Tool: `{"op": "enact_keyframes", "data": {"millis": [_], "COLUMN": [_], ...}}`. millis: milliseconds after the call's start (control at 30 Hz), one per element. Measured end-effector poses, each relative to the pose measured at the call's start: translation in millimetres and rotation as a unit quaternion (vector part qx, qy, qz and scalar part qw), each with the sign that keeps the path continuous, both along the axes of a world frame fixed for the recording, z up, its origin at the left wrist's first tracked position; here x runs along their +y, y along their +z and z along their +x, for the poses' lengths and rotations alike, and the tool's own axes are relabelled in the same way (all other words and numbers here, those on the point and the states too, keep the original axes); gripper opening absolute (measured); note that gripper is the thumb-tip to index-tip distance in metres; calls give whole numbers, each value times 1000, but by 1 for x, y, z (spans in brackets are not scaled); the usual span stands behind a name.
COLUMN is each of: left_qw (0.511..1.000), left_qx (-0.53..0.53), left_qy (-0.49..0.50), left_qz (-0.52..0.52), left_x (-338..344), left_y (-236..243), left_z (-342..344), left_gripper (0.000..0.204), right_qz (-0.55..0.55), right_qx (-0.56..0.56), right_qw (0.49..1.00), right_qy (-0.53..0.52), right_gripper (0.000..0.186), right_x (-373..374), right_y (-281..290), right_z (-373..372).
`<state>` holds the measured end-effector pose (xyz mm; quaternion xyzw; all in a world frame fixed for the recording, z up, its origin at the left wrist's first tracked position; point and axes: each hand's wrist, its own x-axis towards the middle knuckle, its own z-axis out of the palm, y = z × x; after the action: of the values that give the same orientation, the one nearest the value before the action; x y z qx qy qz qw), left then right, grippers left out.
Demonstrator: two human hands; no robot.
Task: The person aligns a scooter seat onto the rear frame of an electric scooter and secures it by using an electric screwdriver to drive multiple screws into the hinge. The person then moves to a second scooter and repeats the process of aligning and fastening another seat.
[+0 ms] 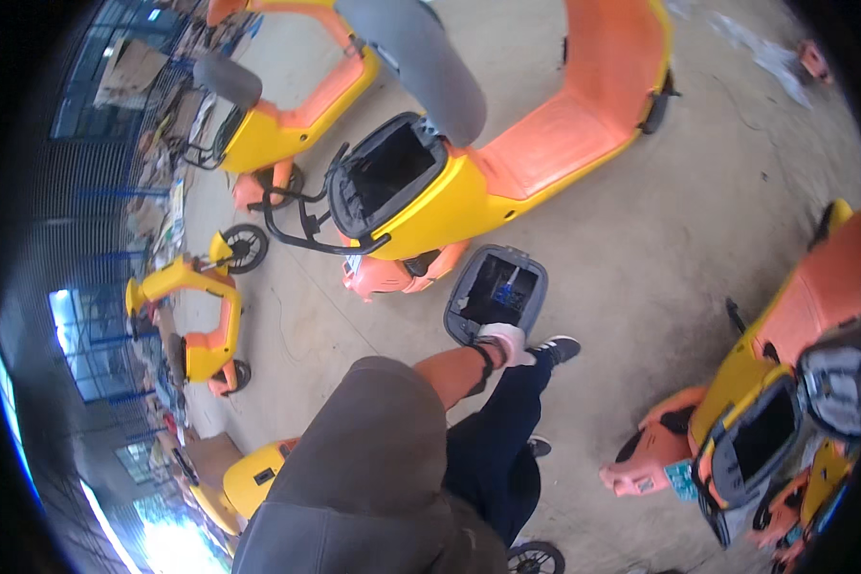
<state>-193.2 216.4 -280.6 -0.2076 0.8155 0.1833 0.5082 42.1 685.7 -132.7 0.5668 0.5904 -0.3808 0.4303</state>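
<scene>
Far left, we've got a small scooter (226,325) parked near the wall, out of our hands. Next, the middle scooter (459,206): seat (426,67) up, bay (387,182) open and dark inside, no liner that we can make out.

Just right of it, below its side, is our bin (538,287), grey-rimmed, out of any bay, open side facing us, a blue item (509,292) inside. Left hand (507,344) is at the near rim, fingers looking clamped on it. Right hand out of view, so can't call its fingers.

Right side: another scooter (722,407), lid (837,387) open too, bay exposed.

Progress, our read: seat up and bin in hand are done; bin seated and seat down are not. Can't tell from this if the bin is coming out or going in.

Hard to see: scooters at left top and far right get cut off, fingertips hide behind the rim, the blue item is too small to identify, and we can't tell if the bin touches the floor.
</scene>
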Motion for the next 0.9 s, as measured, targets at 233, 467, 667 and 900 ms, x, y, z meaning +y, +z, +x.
{"op": "enact_keyframes", "data": {"millis": [233,467,667,900], "left_qw": [999,943,913,777], "left_qx": [-17,15,129,157], "left_qy": [19,-327,-357,-579], "left_qz": [28,-52,-145,-190], "left_x": [-36,-89,-79,-37], "left_y": [-144,-210,-209,-132], "left_z": [27,99,38,-14], "left_gripper": [63,40,25,22], "right_qz": [31,44,99,75], "right_qx": [-2,-79,-14,60], "right_qw": [999,996,983,969], "right_qy": [18,11,-153,-226], "right_gripper": [35,40,47,50], "right_x": [-6,29,12,4], "right_y": [-35,91,61,60], "right_z": [13,71,118,190]}}
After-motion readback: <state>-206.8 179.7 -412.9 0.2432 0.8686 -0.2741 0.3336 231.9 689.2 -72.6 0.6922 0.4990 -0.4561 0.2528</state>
